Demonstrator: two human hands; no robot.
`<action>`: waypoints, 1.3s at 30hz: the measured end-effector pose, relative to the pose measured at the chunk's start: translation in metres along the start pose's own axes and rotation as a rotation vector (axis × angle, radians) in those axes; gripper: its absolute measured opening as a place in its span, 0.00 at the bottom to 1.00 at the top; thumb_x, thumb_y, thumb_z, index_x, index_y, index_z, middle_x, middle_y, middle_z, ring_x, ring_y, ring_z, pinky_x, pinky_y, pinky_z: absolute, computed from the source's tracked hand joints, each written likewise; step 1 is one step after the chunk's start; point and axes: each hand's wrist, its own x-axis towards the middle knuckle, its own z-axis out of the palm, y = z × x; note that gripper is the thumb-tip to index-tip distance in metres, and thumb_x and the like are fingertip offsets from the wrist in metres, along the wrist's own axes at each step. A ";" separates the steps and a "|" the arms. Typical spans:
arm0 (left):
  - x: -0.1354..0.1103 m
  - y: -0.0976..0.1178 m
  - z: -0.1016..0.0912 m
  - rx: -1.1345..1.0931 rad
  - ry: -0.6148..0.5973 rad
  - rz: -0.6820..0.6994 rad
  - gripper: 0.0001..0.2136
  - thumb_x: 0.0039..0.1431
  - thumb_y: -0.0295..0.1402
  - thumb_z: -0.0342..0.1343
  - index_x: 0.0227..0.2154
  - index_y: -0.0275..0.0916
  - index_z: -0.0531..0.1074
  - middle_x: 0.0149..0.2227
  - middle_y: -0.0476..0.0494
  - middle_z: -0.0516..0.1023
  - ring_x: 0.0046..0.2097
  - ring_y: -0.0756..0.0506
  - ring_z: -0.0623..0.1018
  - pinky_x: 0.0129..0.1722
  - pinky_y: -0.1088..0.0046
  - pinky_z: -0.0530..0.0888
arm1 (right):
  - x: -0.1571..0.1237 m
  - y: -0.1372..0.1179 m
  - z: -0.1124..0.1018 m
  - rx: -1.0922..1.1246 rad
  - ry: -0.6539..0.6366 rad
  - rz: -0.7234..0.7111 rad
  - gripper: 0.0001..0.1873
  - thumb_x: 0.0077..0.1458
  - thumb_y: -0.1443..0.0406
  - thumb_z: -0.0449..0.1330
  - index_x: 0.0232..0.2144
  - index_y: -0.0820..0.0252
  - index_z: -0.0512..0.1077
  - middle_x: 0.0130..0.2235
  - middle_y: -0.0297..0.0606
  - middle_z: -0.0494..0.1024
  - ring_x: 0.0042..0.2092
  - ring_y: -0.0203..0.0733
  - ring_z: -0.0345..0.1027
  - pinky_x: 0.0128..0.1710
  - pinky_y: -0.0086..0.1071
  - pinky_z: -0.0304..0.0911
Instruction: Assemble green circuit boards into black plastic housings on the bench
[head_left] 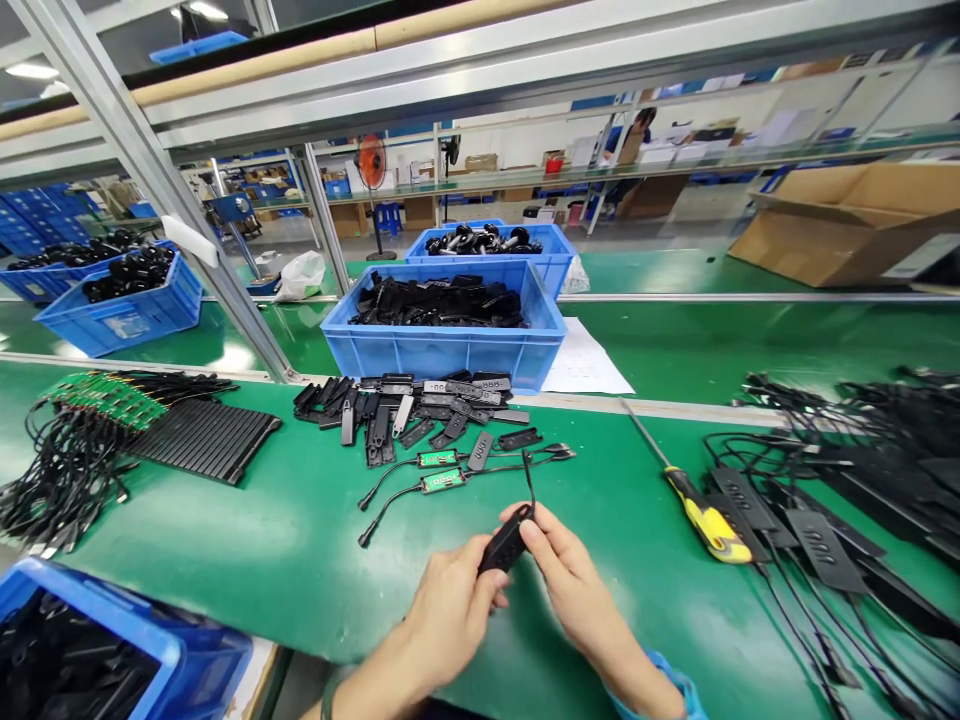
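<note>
Between both my hands is a small black plastic controller case (504,541) with a short black cable rising from its far end. My left hand (459,590) is closed around its lower left end. The thumb and fingers of my right hand (559,560) pinch the far end beside the cable. Just beyond lie two green circuit boards (444,481) with black cables attached. Farther back is a loose pile of black case halves (420,405). A yellow and black screwdriver (705,515) rests to the right of my hands.
A blue bin (442,350) of black parts stands behind the pile. Cabled black cases (825,550) cover the right side. On the left are a ridged black tray (206,440) and circuit boards (109,400). Another blue bin (176,660) sits at lower left.
</note>
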 end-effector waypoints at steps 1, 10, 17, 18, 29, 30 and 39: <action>0.000 0.001 0.003 0.052 0.007 0.014 0.15 0.65 0.32 0.43 0.50 0.35 0.68 0.28 0.43 0.80 0.31 0.44 0.80 0.37 0.69 0.74 | -0.002 0.001 0.002 -0.037 0.044 -0.036 0.25 0.58 0.43 0.53 0.35 0.57 0.73 0.30 0.36 0.75 0.33 0.41 0.68 0.36 0.32 0.66; 0.025 0.004 -0.015 0.297 -0.117 0.225 0.25 0.67 0.41 0.50 0.64 0.42 0.56 0.59 0.35 0.70 0.58 0.40 0.72 0.55 0.61 0.71 | 0.001 -0.032 -0.040 -0.342 0.306 -0.192 0.24 0.63 0.49 0.47 0.46 0.58 0.73 0.38 0.39 0.78 0.38 0.43 0.72 0.40 0.32 0.66; 0.069 -0.047 -0.060 0.869 -0.025 0.108 0.35 0.62 0.45 0.56 0.67 0.38 0.50 0.70 0.27 0.45 0.70 0.29 0.44 0.64 0.42 0.54 | 0.018 -0.073 -0.196 -1.308 0.619 0.006 0.26 0.64 0.56 0.44 0.56 0.62 0.68 0.36 0.50 0.79 0.34 0.53 0.74 0.35 0.43 0.65; 0.069 -0.054 -0.061 0.911 -0.049 0.067 0.36 0.62 0.46 0.56 0.67 0.37 0.50 0.70 0.25 0.44 0.70 0.28 0.43 0.64 0.41 0.54 | 0.021 -0.070 -0.212 -1.349 0.615 0.040 0.24 0.62 0.57 0.47 0.52 0.62 0.71 0.31 0.51 0.78 0.30 0.54 0.72 0.33 0.45 0.64; 0.029 -0.057 -0.017 1.023 0.137 0.007 0.31 0.58 0.39 0.62 0.61 0.36 0.58 0.64 0.23 0.57 0.65 0.26 0.59 0.57 0.42 0.64 | 0.121 0.009 -0.111 -1.303 0.092 -0.298 0.10 0.59 0.64 0.54 0.40 0.55 0.74 0.38 0.41 0.80 0.37 0.46 0.75 0.37 0.36 0.68; 0.028 -0.054 -0.015 1.021 0.166 -0.035 0.25 0.58 0.36 0.62 0.56 0.36 0.64 0.60 0.26 0.64 0.61 0.29 0.66 0.54 0.46 0.68 | 0.132 0.014 -0.089 -1.283 0.035 -0.338 0.08 0.59 0.64 0.56 0.38 0.55 0.74 0.38 0.40 0.79 0.37 0.44 0.74 0.37 0.34 0.67; 0.022 -0.045 -0.033 0.711 0.124 -0.174 0.12 0.61 0.29 0.57 0.46 0.36 0.65 0.45 0.39 0.71 0.46 0.40 0.75 0.45 0.63 0.73 | 0.173 0.024 -0.010 -1.069 0.028 -0.509 0.11 0.64 0.59 0.54 0.37 0.61 0.71 0.41 0.40 0.75 0.42 0.43 0.70 0.42 0.40 0.67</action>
